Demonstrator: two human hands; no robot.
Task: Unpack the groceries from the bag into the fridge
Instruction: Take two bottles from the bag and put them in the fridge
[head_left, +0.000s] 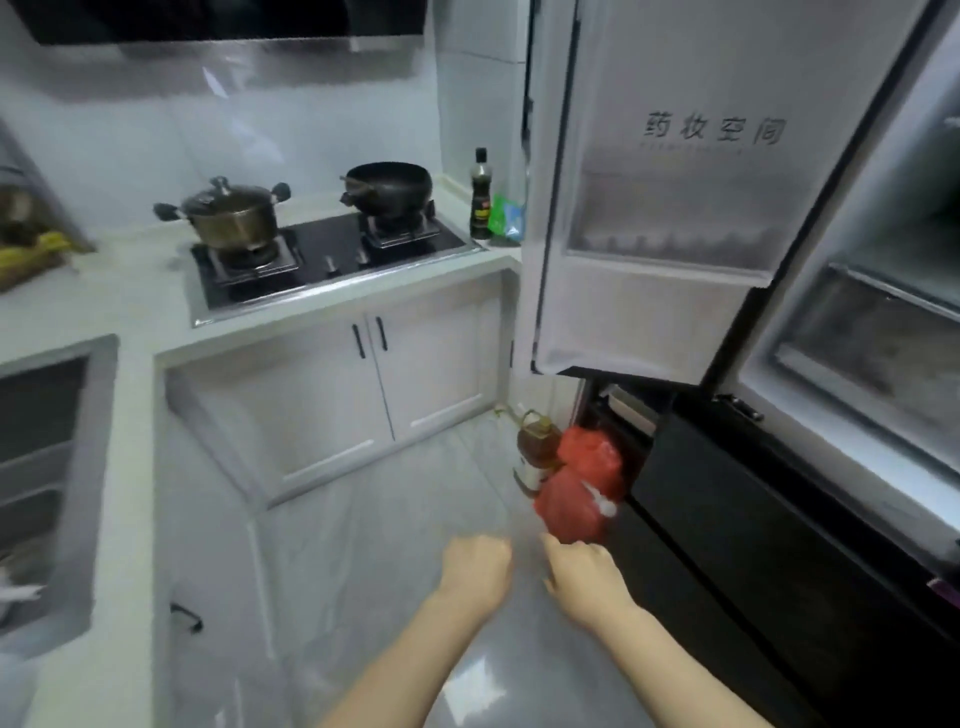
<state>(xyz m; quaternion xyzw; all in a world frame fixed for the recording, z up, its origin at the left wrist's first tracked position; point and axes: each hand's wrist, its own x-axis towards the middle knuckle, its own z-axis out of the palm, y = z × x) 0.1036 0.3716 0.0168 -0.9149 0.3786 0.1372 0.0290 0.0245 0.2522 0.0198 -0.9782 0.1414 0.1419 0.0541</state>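
Reaching down toward the floor, your left hand (475, 569) has its fingers curled in on nothing that shows, while your right hand (584, 571) stretches toward the red bag (571, 506); blur hides whether its fingers touch the plastic. The bag sits on the floor against the fridge's dark lower front, with a second red bundle (592, 452) and an oil bottle (537, 441) just behind. Take it by the knotted white top, lift straight up, and mind the bottle. Above, the open fridge door (665, 208) shows bare shelves waiting.
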